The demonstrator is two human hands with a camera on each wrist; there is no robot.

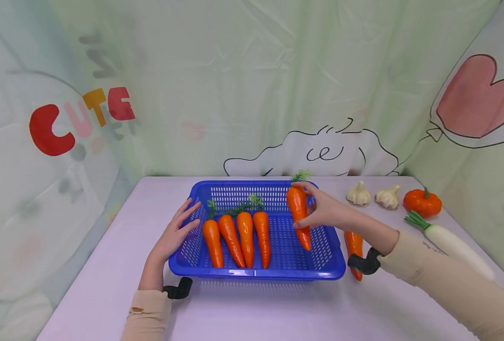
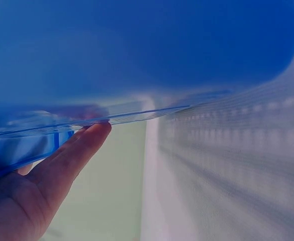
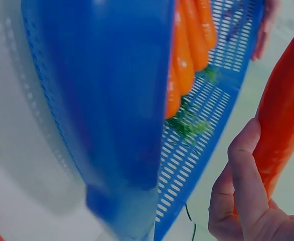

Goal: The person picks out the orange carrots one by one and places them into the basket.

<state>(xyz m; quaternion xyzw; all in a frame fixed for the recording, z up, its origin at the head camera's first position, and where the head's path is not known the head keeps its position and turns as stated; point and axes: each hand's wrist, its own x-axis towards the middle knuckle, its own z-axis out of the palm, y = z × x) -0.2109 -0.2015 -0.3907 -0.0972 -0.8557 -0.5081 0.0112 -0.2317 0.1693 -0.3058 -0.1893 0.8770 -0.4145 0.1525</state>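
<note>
A blue plastic basket stands on the table with several carrots side by side in its left half, their green tops toward the far wall. My right hand grips another carrot over the basket's right part, thumb on one side and fingers near the leafy end. That carrot hangs tip down, and the right wrist view shows it between thumb and fingers. At the basket's left rim, my left hand rests with its fingers spread and fairly straight; in the left wrist view its fingers touch the basket.
One more carrot lies on the table right of the basket, partly under my right forearm. Farther right are two garlic bulbs, a small orange pumpkin and a white radish with green stems. A printed curtain hangs behind the table.
</note>
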